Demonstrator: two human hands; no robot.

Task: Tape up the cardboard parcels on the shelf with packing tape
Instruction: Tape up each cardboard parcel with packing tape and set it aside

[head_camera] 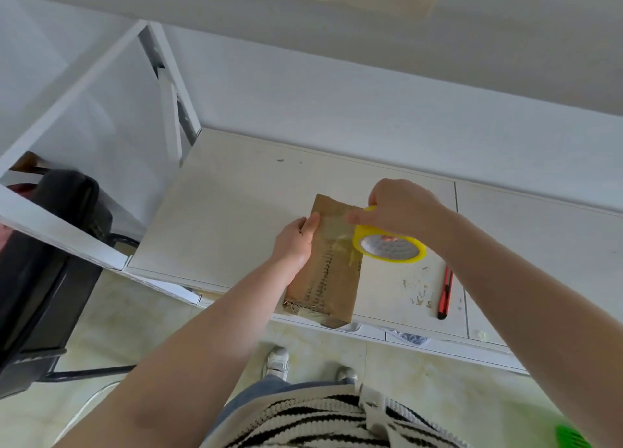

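Note:
A flat brown cardboard parcel [332, 272] lies on the white shelf [236, 211], its near end over the front edge. My left hand [296, 240] grips the parcel's left edge near the far end, thumb on top. My right hand [401, 211] holds a roll of clear packing tape with a yellow core [389, 247] over the parcel's right far corner. A shiny strip of tape runs from the roll onto the cardboard, and my right forefinger points along it.
A red and black utility knife [445, 292] lies on the shelf to the right of the parcel. A black chair [43, 269] stands at the left beside the white shelf frame [101, 73]. My feet show on the pale floor below.

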